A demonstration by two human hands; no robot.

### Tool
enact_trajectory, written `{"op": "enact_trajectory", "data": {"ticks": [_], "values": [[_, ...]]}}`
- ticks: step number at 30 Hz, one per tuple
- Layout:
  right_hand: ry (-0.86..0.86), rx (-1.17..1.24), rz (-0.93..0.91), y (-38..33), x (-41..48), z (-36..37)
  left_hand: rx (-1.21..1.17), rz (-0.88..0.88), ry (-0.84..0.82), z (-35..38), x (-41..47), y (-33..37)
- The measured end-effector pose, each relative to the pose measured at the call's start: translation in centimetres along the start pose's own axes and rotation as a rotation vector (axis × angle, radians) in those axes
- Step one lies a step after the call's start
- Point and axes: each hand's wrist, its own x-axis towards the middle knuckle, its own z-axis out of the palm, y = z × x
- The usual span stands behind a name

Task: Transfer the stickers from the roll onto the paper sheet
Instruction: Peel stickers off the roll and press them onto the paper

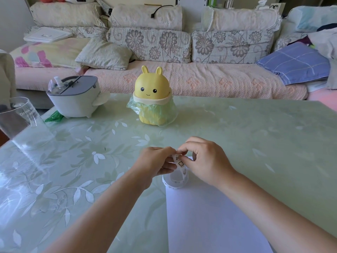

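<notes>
Left hand [156,161], right hand [206,161] pinching sticker strip [180,164], green bag [156,110] lining bin [147,84]

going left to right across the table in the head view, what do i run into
clear glass → grey and white container → yellow bunny bin → right hand, pinching the sticker strip. The left hand, sticker roll and paper sheet overlap these, so they are left out.

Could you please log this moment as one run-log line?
phase: peeling; left hand: pinches sticker strip; right hand: pinches strip's top end; sticker roll: below hands, at sheet's far edge; paper sheet: no stickers visible
</notes>
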Motion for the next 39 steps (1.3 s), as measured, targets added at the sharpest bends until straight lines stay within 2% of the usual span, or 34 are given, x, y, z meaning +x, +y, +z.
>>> {"op": "enact_trajectory", "data": {"ticks": [4,7,9,13,16,18,20,22,23,27,33,39], "values": [[0.003,0.047,0.022,0.3,-0.2,0.0,0.004,-0.006,0.005,0.4,0.0,0.0],[0.015,0.270,0.140,0.3,-0.4,-0.3,0.070,0.029,0.070,0.6,0.3,0.0],[0.022,0.413,0.293,0.9,-0.3,-0.8,0.264,0.101,0.149,0.5,0.8,0.0],[0.044,0.406,0.486,3.5,0.0,-1.4,0.941,0.305,0.332,0.1,1.5,0.2],[0.031,0.409,0.590,5.1,0.0,-1.4,1.033,0.510,0.402,0.4,1.8,0.3],[-0.008,0.428,0.644,5.7,0.0,-1.2,1.014,0.736,0.350,1.0,2.1,0.5],[-0.058,0.440,0.690,6.1,0.1,-0.9,0.982,0.862,0.149,2.0,1.8,0.7],[-0.097,0.446,0.731,6.2,0.3,-0.5,1.001,0.792,-0.046,2.8,1.5,0.2],[-0.110,0.452,0.746,6.2,0.4,-0.2,1.055,0.729,-0.090,2.9,1.6,-0.1],[-0.137,0.461,0.775,5.8,0.7,0.5,1.299,0.575,-0.064,2.2,2.2,-1.2],[-0.169,0.433,0.842,6.6,1.1,0.9,1.507,0.694,-0.042,1.8,2.7,-2.9],[-0.205,0.395,0.830,7.1,1.3,1.4,1.529,0.774,-0.035,1.9,2.9,-3.7]]}}
